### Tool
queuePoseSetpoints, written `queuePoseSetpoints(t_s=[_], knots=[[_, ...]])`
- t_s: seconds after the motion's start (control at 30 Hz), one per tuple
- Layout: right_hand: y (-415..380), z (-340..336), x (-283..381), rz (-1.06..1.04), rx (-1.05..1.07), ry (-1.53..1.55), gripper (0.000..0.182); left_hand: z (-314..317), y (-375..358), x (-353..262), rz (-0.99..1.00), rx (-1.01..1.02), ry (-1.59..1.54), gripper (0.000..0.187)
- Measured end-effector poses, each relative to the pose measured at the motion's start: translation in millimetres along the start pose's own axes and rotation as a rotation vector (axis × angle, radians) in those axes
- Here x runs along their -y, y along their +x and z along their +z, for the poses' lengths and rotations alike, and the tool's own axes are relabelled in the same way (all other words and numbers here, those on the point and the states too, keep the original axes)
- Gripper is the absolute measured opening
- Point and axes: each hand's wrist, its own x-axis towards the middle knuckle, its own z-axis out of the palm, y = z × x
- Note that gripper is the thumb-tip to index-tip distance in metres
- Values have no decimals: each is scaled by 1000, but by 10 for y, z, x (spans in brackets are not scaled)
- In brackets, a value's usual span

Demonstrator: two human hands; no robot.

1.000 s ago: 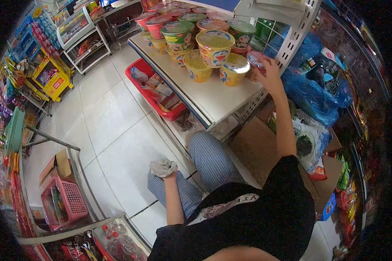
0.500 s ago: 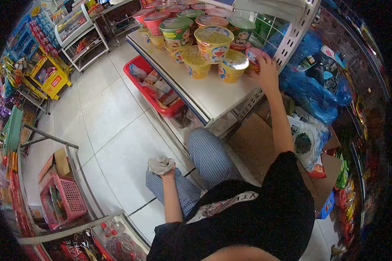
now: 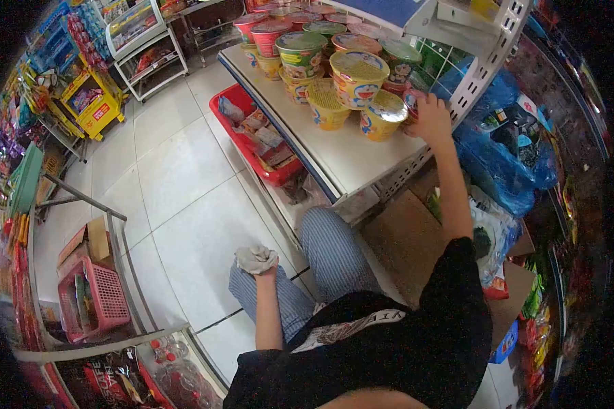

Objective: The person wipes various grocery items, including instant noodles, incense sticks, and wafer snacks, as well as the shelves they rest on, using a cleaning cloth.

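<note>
A person crouches on a pale tiled floor in a shop aisle, seen from above. The right hand (image 3: 430, 116), in the upper right of the frame, is stretched out to a white shelf (image 3: 351, 153) and closes around a red-lidded noodle cup (image 3: 412, 102) at the shelf's back right corner; the hand covers most of the cup, so only part of its lid and side shows. The left hand (image 3: 258, 261), low and just left of centre, rests on the person's knee and is closed around a crumpled grey cloth (image 3: 255, 258), well apart from the shelf.

Just left of the held cup stand three yellow noodle cups (image 3: 357, 75): one stacked higher, two lower in front of it. Behind them, toward the top edge, a row of further cups runs back along the shelf: about three green-lidded ones and four or five with red or pink lids; the farthest are too small to count surely.

Below the shelf, at upper centre, one red basket (image 3: 242, 140) holds packets. One pink crate (image 3: 95, 300) sits at lower left. Blue plastic bags (image 3: 498, 146) lie at the right, beyond the shelf's end.
</note>
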Motion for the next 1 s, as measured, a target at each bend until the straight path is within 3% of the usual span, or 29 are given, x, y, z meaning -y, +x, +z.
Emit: queuePoseSetpoints(t_s=[0.07,0.1,0.17,0.27,0.33,0.37,0.63,0.67,0.73,0.83,0.93,1.0], knots=[[166,17,-104,-190,-36,22,77,-123,44,-8,-26,21,-96,24],[244,43,-119,-267,-56,-10,75,-123,34,-13,-11,-2,9,24],[304,127,-127,-249,12,-2,80,-131,6,-15,8,-29,110,24],[324,181,-125,-219,78,30,86,-65,-2,-11,6,33,-29,25],[277,136,-118,-207,81,51,88,-49,21,28,38,-196,-95,29],[259,82,-144,-217,113,73,89,-46,16,33,41,-197,-99,29],[321,-56,-233,-373,256,-46,96,-102,48,-18,13,317,-106,24],[282,-60,-201,-346,239,-47,95,-97,46,-10,14,317,-110,24],[252,-57,-186,-320,227,-51,95,-106,23,11,32,73,-63,22],[248,13,-189,-270,226,-17,96,-230,85,11,-5,145,-136,22],[170,24,-213,-317,226,-75,81,-287,91,11,18,180,-75,22],[130,48,-251,-526,3,74,60,-245,44,4,12,164,-76,22]])
